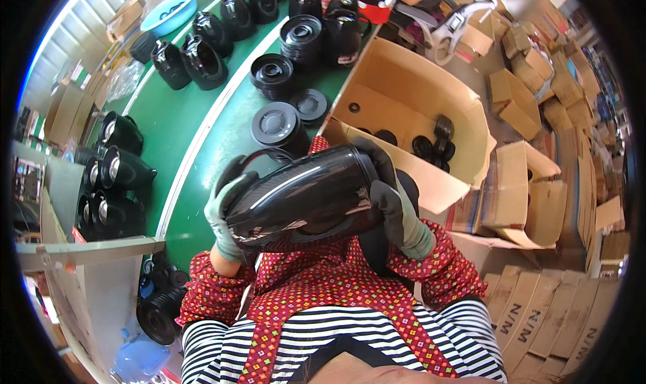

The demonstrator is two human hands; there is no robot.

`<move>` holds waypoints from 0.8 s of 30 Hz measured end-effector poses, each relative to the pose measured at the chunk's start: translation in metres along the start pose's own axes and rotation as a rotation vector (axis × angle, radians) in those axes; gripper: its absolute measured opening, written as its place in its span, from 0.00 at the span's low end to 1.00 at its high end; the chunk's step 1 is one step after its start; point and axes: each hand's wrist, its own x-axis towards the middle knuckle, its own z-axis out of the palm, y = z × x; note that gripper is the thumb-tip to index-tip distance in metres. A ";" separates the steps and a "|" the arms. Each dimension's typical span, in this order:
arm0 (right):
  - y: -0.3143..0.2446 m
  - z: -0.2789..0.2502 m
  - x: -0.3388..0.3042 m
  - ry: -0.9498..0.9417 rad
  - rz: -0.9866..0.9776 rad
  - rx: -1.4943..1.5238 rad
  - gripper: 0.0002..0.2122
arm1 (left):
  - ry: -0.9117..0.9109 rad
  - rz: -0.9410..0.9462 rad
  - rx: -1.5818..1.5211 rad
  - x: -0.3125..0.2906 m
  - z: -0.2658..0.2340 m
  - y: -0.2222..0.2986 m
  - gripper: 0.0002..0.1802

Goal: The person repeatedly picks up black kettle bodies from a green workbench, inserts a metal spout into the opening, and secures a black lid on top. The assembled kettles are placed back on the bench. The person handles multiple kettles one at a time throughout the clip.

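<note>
I hold a glossy black kettle body (303, 196) on its side in front of my chest, with both gloved hands on it. My left hand (225, 216) grips its left end near the handle. Its right end is clasped by my right hand (397, 209), fingers curled over the rim. Just beyond the kettle, round black bases (277, 125) lie on the green belt (195, 142).
More black kettle bodies (202, 61) and stacks of bases (303, 37) line the belt farther away. An open cardboard box (404, 95) with small black parts stands to the right. Flat and folded cartons (538, 317) pile up at right. Kettles (118, 169) fill a shelf at left.
</note>
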 end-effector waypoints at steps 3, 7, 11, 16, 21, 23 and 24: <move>-0.004 0.004 0.007 -0.022 -0.075 0.005 0.34 | 0.098 0.231 0.120 0.009 -0.003 0.000 0.23; -0.028 -0.002 0.021 0.063 0.238 0.214 0.28 | 0.191 0.388 0.178 0.014 0.008 -0.001 0.21; 0.011 -0.005 0.009 0.174 0.089 0.154 0.28 | 0.140 0.210 0.001 -0.004 0.021 -0.019 0.22; -0.001 0.000 -0.003 0.063 -0.244 -0.402 0.33 | 0.009 -0.027 -0.034 -0.023 0.019 -0.037 0.23; 0.016 -0.002 -0.016 0.180 -0.251 -0.333 0.33 | -0.153 -0.101 -0.181 0.002 0.015 -0.008 0.24; 0.013 -0.002 -0.012 0.232 0.065 0.003 0.31 | -0.099 0.031 0.007 0.007 0.011 0.000 0.26; 0.013 -0.006 -0.009 0.175 0.204 0.140 0.31 | -0.111 0.283 0.147 0.026 0.008 0.037 0.25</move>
